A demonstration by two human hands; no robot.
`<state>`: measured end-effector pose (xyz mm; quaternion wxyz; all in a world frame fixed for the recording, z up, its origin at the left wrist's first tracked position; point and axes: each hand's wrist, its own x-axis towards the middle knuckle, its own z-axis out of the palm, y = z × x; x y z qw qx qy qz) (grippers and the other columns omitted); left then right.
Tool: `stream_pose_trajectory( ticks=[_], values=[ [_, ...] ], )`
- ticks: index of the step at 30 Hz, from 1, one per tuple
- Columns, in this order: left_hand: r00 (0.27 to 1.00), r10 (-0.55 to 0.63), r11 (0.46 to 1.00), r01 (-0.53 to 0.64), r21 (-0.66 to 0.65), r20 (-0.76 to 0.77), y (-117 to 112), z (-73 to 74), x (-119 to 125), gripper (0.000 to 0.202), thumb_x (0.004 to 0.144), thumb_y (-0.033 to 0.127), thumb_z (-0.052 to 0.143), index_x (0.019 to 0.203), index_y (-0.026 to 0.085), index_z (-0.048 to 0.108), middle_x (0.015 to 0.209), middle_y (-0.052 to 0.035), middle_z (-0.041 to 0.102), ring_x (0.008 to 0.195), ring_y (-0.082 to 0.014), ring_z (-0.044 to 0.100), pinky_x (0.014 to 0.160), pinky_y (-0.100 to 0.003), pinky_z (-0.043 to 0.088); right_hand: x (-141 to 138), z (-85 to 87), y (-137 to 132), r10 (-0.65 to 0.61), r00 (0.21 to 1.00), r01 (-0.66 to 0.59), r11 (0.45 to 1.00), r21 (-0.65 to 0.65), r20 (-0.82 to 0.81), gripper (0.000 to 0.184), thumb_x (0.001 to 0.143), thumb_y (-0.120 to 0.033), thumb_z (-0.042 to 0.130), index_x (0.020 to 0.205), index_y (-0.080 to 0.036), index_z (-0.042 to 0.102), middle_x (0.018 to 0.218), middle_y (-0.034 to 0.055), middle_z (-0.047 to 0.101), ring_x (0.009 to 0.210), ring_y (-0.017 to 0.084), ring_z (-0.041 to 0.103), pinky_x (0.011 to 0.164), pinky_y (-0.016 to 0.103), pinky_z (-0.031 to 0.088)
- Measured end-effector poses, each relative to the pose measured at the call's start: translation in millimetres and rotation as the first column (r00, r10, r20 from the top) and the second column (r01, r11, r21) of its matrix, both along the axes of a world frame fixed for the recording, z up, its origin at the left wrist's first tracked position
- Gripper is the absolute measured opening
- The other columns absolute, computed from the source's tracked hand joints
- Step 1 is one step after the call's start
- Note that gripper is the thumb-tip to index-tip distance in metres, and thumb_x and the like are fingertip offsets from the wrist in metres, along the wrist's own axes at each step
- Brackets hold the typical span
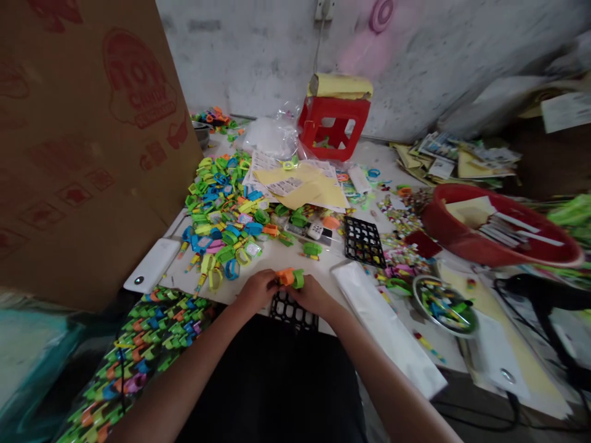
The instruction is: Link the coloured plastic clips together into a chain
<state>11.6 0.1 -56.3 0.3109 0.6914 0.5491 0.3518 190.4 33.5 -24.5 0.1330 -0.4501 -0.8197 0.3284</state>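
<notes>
Close to the table's front edge, my two hands meet over a black plastic grid (294, 311). My left hand (257, 290) is closed, its fingertips at an orange plastic toy watch (285, 276). Right beside that piece is a green toy watch (298, 279), pinched by my right hand (310, 294). The two pieces touch; whether they are joined I cannot tell. My fingers partly hide both. Ahead and to the left spreads a heap of colourful toy watches (226, 212), and a lone green one (312, 248) lies just beyond my right hand.
A big cardboard box (92, 141) stands at the left. Paper sheets (305, 184), a red stool (335, 126), another black grid (364, 241) and a long white packet (388, 329) lie around. At right are a red basin (498, 243) and a metal bowl (446, 307).
</notes>
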Motion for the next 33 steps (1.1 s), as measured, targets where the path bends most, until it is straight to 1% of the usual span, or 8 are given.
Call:
stream_pose_trajectory(
  ticks=[6, 13, 18, 23, 25, 28, 31, 33],
  values=[
    [0.997, 0.062, 0.998, -0.062, -0.019, -0.044, -12, 5.6, -18, 0.028, 0.075, 0.014, 0.067, 0.102, 0.019, 0.068, 0.098, -0.0075, 0.070, 0.094, -0.0232, 0.062, 0.088, -0.036, 0.048, 12, 12.9, 5, -0.006, 0.998, 0.006, 1.000, -0.005, -0.070, 0.024, 0.083, -0.020, 0.055, 0.106, -0.020, 0.059, 0.082, 0.0000, 0.068, 0.069, 0.015, 0.061, 0.066, 0.025, 0.049],
    [0.964, 0.109, 0.987, -0.076, -0.141, 0.242, -20, 1.7, -18, 0.037, 0.068, 0.026, 0.076, 0.103, 0.019, 0.067, 0.097, -0.0043, 0.070, 0.090, -0.0208, 0.063, 0.083, -0.032, 0.049, -25, 18.2, 70, -0.258, 0.930, 0.102, 0.865, 0.491, 0.263, 0.035, 0.089, -0.026, 0.055, 0.122, -0.017, 0.057, 0.122, 0.0142, 0.058, 0.115, 0.028, 0.051, 0.093, 0.040, 0.043],
    [0.969, 0.158, 0.971, -0.117, -0.209, 0.189, -17, -3.3, -2, 0.014, 0.070, 0.022, 0.072, 0.083, 0.017, 0.068, 0.080, 0.0002, 0.069, 0.076, -0.0177, 0.061, 0.073, -0.028, 0.048, -47, 23.6, 86, -0.279, 0.875, 0.057, 0.870, 0.489, 0.396, 0.019, 0.091, -0.021, 0.049, 0.099, -0.015, 0.065, 0.106, 0.0158, 0.063, 0.104, 0.028, 0.057, 0.082, 0.037, 0.044],
    [0.964, 0.095, 0.969, -0.032, -0.246, 0.247, -17, 2.1, -10, 0.006, 0.071, 0.019, 0.068, 0.076, 0.017, 0.066, 0.073, 0.0019, 0.067, 0.069, -0.0151, 0.060, 0.064, -0.023, 0.045, -6, 34.9, 58, -0.333, 0.830, 0.113, 0.886, 0.451, 0.447, 0.015, 0.088, -0.019, 0.052, 0.087, -0.015, 0.066, 0.091, 0.0136, 0.067, 0.084, 0.024, 0.064, 0.069, 0.031, 0.042],
    [0.965, 0.074, 0.969, -0.010, -0.245, 0.251, -17, 2.8, -13, 0.005, 0.072, 0.019, 0.067, 0.076, 0.016, 0.065, 0.074, 0.0017, 0.067, 0.070, -0.0149, 0.060, 0.064, -0.023, 0.045, 19, 35.8, 35, -0.367, 0.844, 0.219, 0.901, 0.373, 0.392, 0.013, 0.086, -0.026, 0.057, 0.084, -0.017, 0.066, 0.082, 0.0097, 0.068, 0.075, 0.023, 0.063, 0.064, 0.030, 0.040],
    [0.973, 0.072, 0.971, -0.018, -0.239, 0.219, -16, 3.8, -15, 0.009, 0.072, 0.022, 0.068, 0.078, 0.016, 0.065, 0.076, 0.0011, 0.067, 0.072, -0.0150, 0.060, 0.065, -0.022, 0.045, 42, 28.2, -2, -0.444, 0.895, 0.443, 0.896, 0.023, 0.041, 0.027, 0.081, -0.047, 0.061, 0.083, -0.020, 0.065, 0.061, 0.0009, 0.059, 0.056, 0.017, 0.054, 0.053, 0.028, 0.036],
    [0.977, 0.054, 0.977, -0.009, -0.213, 0.207, -16, 5.9, -15, 0.014, 0.072, 0.023, 0.070, 0.083, 0.015, 0.067, 0.081, -0.0003, 0.069, 0.076, -0.0160, 0.061, 0.070, -0.023, 0.047, 32, 13.3, -32, -0.511, 0.801, 0.406, 0.846, -0.345, -0.311, 0.039, 0.072, -0.057, 0.065, 0.081, -0.019, 0.061, 0.056, -0.0032, 0.051, 0.051, 0.013, 0.046, 0.048, 0.025, 0.033],
    [0.979, 0.040, 0.982, -0.001, -0.191, 0.198, -16, 7.4, -14, 0.015, 0.073, 0.022, 0.069, 0.087, 0.015, 0.068, 0.085, -0.0015, 0.070, 0.080, -0.0172, 0.062, 0.073, -0.025, 0.048, 13, 2.1, -43, -0.527, 0.737, 0.332, 0.828, -0.453, -0.423, 0.039, 0.067, -0.055, 0.070, 0.078, -0.020, 0.058, 0.058, -0.0042, 0.049, 0.052, 0.012, 0.044, 0.047, 0.024, 0.033]
  ],
)
